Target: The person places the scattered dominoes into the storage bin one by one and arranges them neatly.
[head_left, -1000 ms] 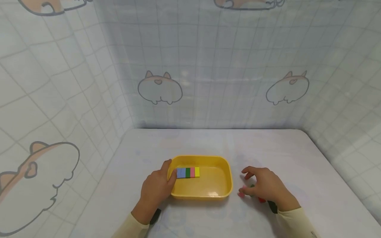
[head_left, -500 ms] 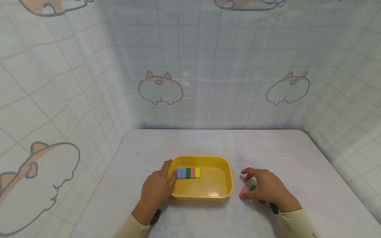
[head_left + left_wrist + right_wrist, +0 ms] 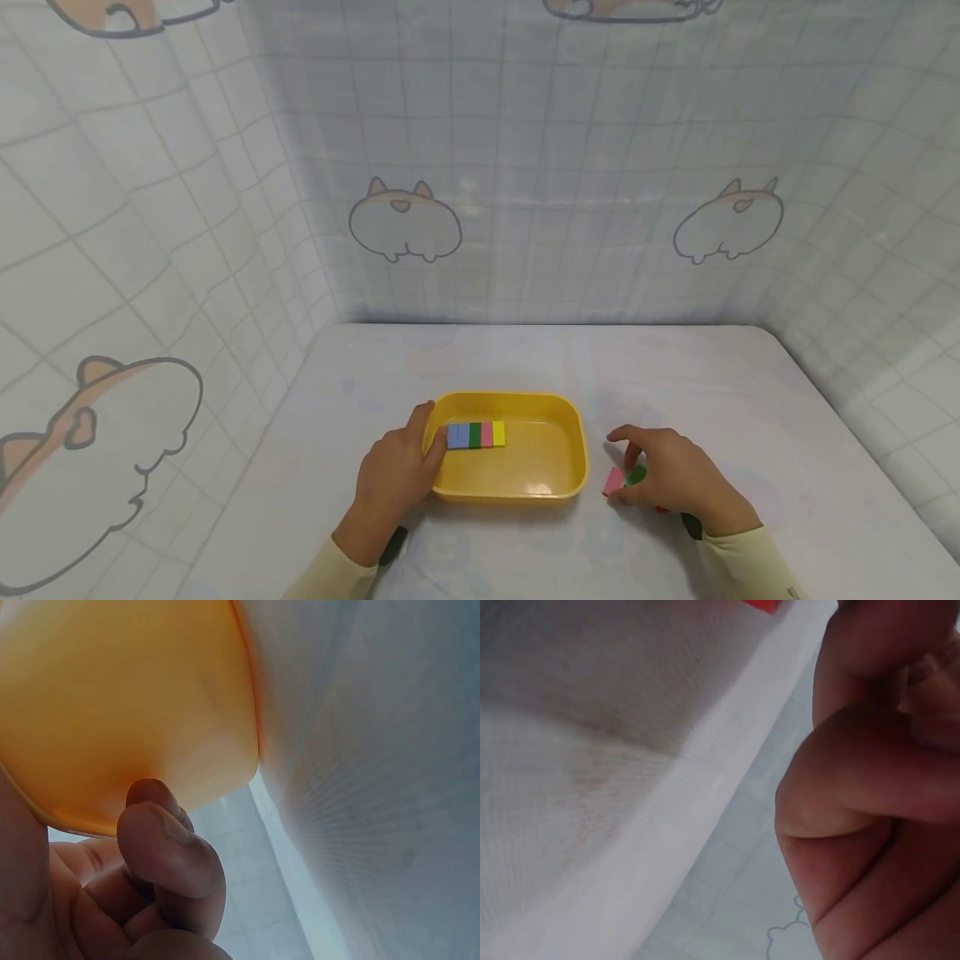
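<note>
My left hand (image 3: 393, 475) grips the left side of a yellow plastic tray (image 3: 543, 458), thumb inside the rim. The left wrist view shows curled fingers (image 3: 169, 851) against the tray's outer wall. Inside, a row of small flat tiles runs from blue (image 3: 458, 436) through green (image 3: 476, 436) and pink (image 3: 487, 434) to yellow (image 3: 498, 433). Right of the tray, my right hand (image 3: 675, 471) is bent low over loose pieces, thumb and forefinger apart. A pink tile (image 3: 613, 481) and a green tile (image 3: 637, 475) lie by its thumb; a red piece (image 3: 662, 509) is mostly hidden beneath the hand.
A pale cloth covers the table (image 3: 510, 358). Patterned curtains enclose it at the back (image 3: 562, 275) and both sides. Dark straps show at the left wrist (image 3: 393, 546) and right wrist (image 3: 691, 525).
My right hand's fingers have shifted slightly over the loose pieces, and more of the pink and green tiles shows now. The left hand and tray stay in place.
</note>
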`<state>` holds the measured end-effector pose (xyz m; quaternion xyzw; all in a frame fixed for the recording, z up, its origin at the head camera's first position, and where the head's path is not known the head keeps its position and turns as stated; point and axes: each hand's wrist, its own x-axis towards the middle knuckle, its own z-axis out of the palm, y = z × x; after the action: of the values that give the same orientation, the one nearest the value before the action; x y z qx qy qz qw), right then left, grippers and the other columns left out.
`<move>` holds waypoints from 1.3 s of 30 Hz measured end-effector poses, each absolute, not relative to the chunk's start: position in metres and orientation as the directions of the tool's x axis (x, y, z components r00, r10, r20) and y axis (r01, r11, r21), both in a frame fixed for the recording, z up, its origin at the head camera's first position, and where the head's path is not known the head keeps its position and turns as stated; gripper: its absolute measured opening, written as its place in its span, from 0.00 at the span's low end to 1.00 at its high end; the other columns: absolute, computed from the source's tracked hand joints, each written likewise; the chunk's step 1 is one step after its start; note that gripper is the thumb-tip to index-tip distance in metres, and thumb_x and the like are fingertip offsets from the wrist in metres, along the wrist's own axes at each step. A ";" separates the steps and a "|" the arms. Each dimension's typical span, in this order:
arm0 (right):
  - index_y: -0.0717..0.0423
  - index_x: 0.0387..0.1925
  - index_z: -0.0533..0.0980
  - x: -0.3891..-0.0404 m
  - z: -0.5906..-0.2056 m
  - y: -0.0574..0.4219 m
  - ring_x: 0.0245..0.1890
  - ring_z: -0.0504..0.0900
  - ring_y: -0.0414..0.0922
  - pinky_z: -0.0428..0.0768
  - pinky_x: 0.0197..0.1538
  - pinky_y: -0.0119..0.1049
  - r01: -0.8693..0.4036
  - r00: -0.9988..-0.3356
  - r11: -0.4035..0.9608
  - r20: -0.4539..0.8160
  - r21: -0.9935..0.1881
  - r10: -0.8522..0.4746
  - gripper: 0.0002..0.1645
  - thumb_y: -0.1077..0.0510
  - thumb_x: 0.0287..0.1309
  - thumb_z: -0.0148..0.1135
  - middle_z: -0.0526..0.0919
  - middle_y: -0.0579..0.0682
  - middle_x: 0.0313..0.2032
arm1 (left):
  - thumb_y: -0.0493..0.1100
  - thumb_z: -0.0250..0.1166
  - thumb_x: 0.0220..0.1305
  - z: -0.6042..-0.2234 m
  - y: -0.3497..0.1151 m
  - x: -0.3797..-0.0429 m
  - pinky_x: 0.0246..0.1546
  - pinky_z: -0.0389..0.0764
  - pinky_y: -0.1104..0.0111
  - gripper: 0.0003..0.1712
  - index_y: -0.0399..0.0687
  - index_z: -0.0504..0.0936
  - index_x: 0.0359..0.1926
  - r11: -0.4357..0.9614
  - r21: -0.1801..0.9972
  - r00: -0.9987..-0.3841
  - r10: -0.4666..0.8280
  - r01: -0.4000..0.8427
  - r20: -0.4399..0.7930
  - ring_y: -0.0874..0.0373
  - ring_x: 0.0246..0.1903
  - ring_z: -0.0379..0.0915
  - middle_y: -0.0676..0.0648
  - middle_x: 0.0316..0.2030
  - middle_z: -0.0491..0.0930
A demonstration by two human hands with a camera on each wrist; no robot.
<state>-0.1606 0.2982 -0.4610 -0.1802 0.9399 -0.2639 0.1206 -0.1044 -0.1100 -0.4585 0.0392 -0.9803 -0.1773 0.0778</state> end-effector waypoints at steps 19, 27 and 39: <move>0.37 0.60 0.79 -0.162 -0.463 0.299 0.13 0.78 0.41 0.78 0.20 0.38 -0.290 -0.895 0.775 -0.129 -0.562 -0.428 0.44 0.35 0.41 0.87 0.83 0.34 0.38 | 0.62 0.55 0.78 -0.458 -0.111 -0.105 0.23 0.76 0.61 0.33 0.51 0.70 0.74 0.937 0.348 -0.984 -0.097 -0.039 0.149 0.56 0.21 0.69 0.51 0.22 0.75; 0.40 0.62 0.79 -0.163 -0.462 0.299 0.13 0.77 0.41 0.78 0.20 0.37 -0.319 -0.886 0.757 -0.105 -0.571 -0.453 0.43 0.40 0.45 0.87 0.85 0.35 0.42 | 0.62 0.55 0.78 -0.457 -0.111 -0.103 0.23 0.76 0.61 0.33 0.52 0.70 0.74 0.933 0.358 -0.985 -0.107 -0.051 0.139 0.56 0.21 0.69 0.50 0.22 0.77; 0.39 0.58 0.81 -0.165 -0.460 0.298 0.16 0.75 0.34 0.76 0.29 0.34 -0.390 -0.877 0.776 -0.058 -0.495 -0.478 0.37 0.40 0.45 0.86 0.84 0.29 0.39 | 0.62 0.55 0.78 -0.454 -0.110 -0.103 0.22 0.74 0.62 0.33 0.51 0.70 0.74 0.934 0.353 -0.985 -0.107 -0.052 0.137 0.56 0.20 0.68 0.51 0.21 0.74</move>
<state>-0.1654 0.2982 -0.4605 -0.2312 0.9380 -0.2418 0.0904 -0.1031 -0.1099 -0.4542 0.0404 -0.9803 -0.1769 0.0773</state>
